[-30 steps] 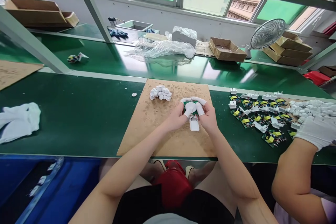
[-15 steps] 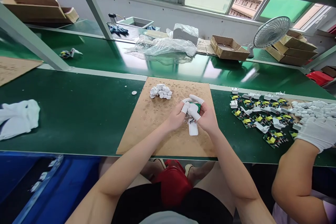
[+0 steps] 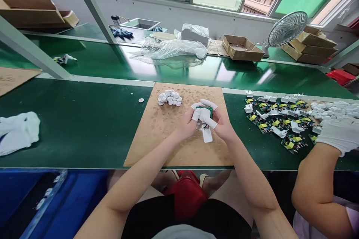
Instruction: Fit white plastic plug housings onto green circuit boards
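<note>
Both hands meet above a brown board (image 3: 174, 149), their fingertips covered in white. My left hand (image 3: 190, 120) closes on the left side of a green circuit board (image 3: 210, 110). From the right, my right hand (image 3: 220, 119) grips the same circuit board, with its thumb across the front. A white plastic piece (image 3: 207, 134) hangs below the fingers, seemingly joined to the board by short wires. Much of the circuit board is hidden by the fingers. A pile of small white pieces (image 3: 169, 98) lies on the brown board, up and left of my hands.
Circuit boards with yellow parts (image 3: 293, 143) and white housings lie at the right, beside a heap of white pieces (image 3: 335, 110). A co-worker's gloved hand (image 3: 339, 134) rests near them. White cloth gloves (image 3: 21, 130) lie at the far left. Clear plastic (image 3: 174, 49) and a fan (image 3: 288, 29) are behind.
The view has shifted slightly. The white plastic piece below my hands is tilted a little more, and my thumbs have moved slightly over the circuit board. Both hands keep their hold.
</note>
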A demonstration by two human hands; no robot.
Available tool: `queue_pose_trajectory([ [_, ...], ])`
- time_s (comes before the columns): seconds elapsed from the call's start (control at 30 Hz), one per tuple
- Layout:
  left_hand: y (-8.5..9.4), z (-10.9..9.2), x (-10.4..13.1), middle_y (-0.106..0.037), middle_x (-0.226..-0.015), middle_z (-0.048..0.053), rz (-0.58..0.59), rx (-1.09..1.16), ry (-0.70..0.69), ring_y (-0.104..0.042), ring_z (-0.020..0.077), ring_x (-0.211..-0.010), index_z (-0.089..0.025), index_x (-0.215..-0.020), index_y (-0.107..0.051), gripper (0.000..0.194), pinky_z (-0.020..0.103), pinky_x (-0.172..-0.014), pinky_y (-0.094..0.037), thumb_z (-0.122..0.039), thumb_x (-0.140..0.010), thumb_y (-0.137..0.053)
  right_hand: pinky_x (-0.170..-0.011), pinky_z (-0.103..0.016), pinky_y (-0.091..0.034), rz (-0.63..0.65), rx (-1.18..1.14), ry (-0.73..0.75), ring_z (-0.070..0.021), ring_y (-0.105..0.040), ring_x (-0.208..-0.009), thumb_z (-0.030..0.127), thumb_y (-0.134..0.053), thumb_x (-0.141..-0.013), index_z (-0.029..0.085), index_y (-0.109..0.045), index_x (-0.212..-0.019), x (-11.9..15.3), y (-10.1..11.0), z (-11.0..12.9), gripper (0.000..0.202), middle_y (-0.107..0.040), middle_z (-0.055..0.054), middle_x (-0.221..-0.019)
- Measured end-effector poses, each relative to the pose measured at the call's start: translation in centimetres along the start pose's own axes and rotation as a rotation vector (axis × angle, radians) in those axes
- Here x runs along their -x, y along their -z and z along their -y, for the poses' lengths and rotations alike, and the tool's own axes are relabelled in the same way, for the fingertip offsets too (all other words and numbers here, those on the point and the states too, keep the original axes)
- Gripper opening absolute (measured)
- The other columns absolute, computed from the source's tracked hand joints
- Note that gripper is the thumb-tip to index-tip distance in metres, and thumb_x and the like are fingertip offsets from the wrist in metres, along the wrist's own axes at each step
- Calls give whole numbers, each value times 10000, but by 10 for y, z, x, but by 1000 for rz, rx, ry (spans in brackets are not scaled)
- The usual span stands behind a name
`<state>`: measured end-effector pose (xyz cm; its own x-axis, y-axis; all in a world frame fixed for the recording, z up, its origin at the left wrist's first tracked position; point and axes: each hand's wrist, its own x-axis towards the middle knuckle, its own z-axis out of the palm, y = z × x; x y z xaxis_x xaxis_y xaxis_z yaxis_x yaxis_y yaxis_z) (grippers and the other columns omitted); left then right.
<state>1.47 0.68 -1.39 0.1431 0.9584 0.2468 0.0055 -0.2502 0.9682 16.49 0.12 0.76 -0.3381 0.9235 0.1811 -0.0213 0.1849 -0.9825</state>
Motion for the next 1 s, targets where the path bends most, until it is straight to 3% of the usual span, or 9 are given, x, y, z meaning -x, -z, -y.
queue_pose_trajectory([
  [0.27,1,-4,0,-610,-749,22,17,76,57,-545,175,-679,-191,-1084,-632,505,302,-606,-475,-642,-890,-516,-1083,-400,-500,28,-47,-14,-251,-607,-1253,536,-723,-829,269,-561,-1379,1,7,0,632,-605,-80,-1421],
  [0.43,1,-3,0,-532,-679,-4,80,172,134,-476,148,-583,-186,-1102,-631,535,287,-528,-428,-657,-916,-457,-1085,-402,-495,-44,-105,-80,-255,-597,-1274,559,-694,-830,281,-622,-1316,-2,7,-3,564,-627,-55,-1406],
  [0.57,3,-7,1,-597,-830,27,216,157,100,-563,170,-723,-182,-1180,-562,492,298,-632,-498,-563,-870,-606,-1056,-391,-513,-96,-98,-104,-253,-621,-1242,527,-693,-828,282,-650,-1283,-1,7,-5,518,-667,-37,-1354],
  [0.77,9,-10,4,-619,-913,57,251,47,97,-585,198,-813,-190,-1096,-549,359,323,-680,-530,-440,-860,-654,-1020,-399,-536,-84,-60,-66,-272,-630,-1229,570,-651,-848,277,-646,-1310,0,8,-4,548,-680,-47,-1333],
  [0.93,7,-10,5,-612,-818,31,277,110,88,-566,177,-733,-193,-1177,-577,416,320,-689,-522,-528,-945,-496,-947,-404,-570,-174,26,-19,-271,-680,-1120,650,-666,-817,261,-685,-1248,-1,4,-2,581,-730,-72,-1227],
  [1.0,5,-11,4,-641,-852,48,243,74,33,-597,199,-813,-192,-1206,-588,443,339,-775,-529,-534,-965,-441,-916,-401,-581,-184,43,-18,-269,-693,-1079,660,-680,-801,259,-701,-1217,-2,2,-1,578,-742,-77,-1190],
])
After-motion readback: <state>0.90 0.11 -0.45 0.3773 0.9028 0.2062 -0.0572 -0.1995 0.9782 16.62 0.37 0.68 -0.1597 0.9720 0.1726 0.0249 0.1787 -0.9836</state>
